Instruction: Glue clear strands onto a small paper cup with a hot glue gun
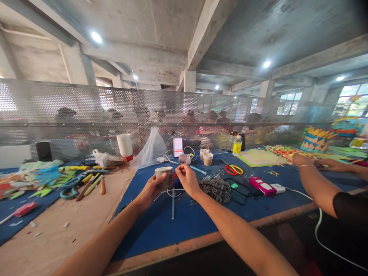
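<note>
My left hand (pixel 151 188) is wrapped round a small paper cup (pixel 164 174) covered in brown twine, holding it just above the blue mat (pixel 189 218). My right hand (pixel 186 178) is beside the cup on its right, fingers pinched together at the cup's rim, apparently on a strand of twine. A loose heap of grey-brown twine (pixel 216 188) lies just right of my right hand. A thin stick (pixel 173 203) lies on the mat below the cup.
Red-and-yellow scissors (pixel 235 168), a twine spool (pixel 185 158), two small cups (pixel 206 156), a yellow bottle (pixel 237 145) and a dark phone (pixel 238 188) lie farther back. Tools and foam scraps crowd the left (pixel 71 180). A co-worker's arms (pixel 316 180) rest at right. A mesh screen (pixel 143 111) backs the table.
</note>
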Tool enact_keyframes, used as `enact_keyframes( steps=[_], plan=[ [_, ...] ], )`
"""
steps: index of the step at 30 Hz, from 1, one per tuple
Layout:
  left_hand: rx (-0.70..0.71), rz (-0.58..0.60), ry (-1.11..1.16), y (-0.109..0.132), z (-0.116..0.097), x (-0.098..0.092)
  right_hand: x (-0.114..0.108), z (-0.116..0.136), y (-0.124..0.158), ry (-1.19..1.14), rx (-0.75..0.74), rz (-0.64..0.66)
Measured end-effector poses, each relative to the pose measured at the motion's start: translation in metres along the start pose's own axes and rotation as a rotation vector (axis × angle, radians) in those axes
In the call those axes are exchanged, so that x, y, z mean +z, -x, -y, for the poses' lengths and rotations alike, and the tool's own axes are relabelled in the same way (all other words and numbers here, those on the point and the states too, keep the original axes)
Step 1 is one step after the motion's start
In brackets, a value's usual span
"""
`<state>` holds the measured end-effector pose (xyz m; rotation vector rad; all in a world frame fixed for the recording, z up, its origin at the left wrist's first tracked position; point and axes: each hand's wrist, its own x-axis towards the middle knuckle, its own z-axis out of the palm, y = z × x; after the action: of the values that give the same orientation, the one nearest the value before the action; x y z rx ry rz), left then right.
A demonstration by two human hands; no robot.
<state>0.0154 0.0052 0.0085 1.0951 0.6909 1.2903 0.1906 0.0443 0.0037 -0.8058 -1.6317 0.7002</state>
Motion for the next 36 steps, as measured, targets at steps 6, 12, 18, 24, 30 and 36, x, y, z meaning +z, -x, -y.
enact_keyframes(
  steps=[6,12,18,24,30,36],
  plan=[
    [0.013,0.044,-0.014,0.0004,0.0004,-0.0007,-0.0009,0.0015,0.0001,0.031,-0.007,-0.006],
    [0.005,0.038,-0.026,0.0007,0.0008,-0.0017,-0.0016,0.0037,0.0002,0.005,-0.004,0.005],
    [0.006,0.063,-0.046,0.0003,0.0022,-0.0048,-0.0015,0.003,-0.0001,-0.025,-0.002,0.012],
    [0.017,0.064,-0.034,-0.0004,0.0047,-0.0076,-0.001,0.0001,-0.0009,-0.081,-0.003,0.03],
    [0.005,0.065,-0.044,0.0015,0.0019,-0.0041,-0.0018,0.0013,-0.0012,-0.056,-0.01,0.025],
    [-0.004,0.058,-0.071,0.003,-0.0007,-0.0015,-0.0021,0.0026,-0.0012,-0.065,0.006,0.032]
  ],
)
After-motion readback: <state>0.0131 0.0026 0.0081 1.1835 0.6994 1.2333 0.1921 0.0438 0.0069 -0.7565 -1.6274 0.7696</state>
